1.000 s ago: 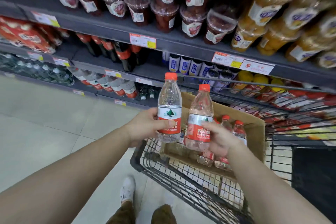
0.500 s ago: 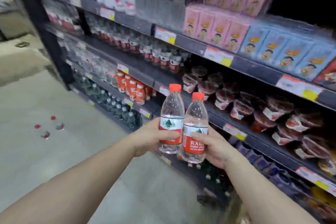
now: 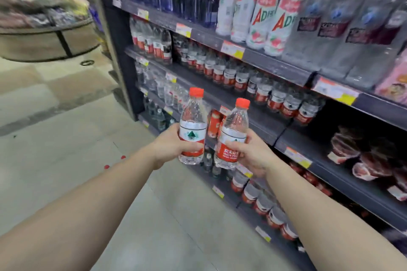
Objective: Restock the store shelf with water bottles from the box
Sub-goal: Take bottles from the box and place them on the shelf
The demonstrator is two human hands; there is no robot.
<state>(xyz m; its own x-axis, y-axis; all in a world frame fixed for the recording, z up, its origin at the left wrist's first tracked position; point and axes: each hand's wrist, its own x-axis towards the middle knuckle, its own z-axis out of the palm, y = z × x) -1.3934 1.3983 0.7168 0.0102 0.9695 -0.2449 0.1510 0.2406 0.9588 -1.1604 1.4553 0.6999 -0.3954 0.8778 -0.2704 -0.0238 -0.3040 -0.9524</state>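
Note:
My left hand grips a clear water bottle with a red cap and a red and white label, held upright. My right hand holds a second bottle of the same kind, tilted slightly right. Both bottles hang side by side in front of the dark store shelf. A row of matching red-label water bottles stands on the shelf behind them. The box and the cart are out of view.
White drink bottles and large clear water bottles fill the upper shelf. Lower shelves hold more red-label bottles and cups. A round display bin stands at far left. Grey tiled floor lies to the left.
The view has swung left from the cart and box along the shelving to the water section. Both hands kept their bottles, which have drawn slightly apart.

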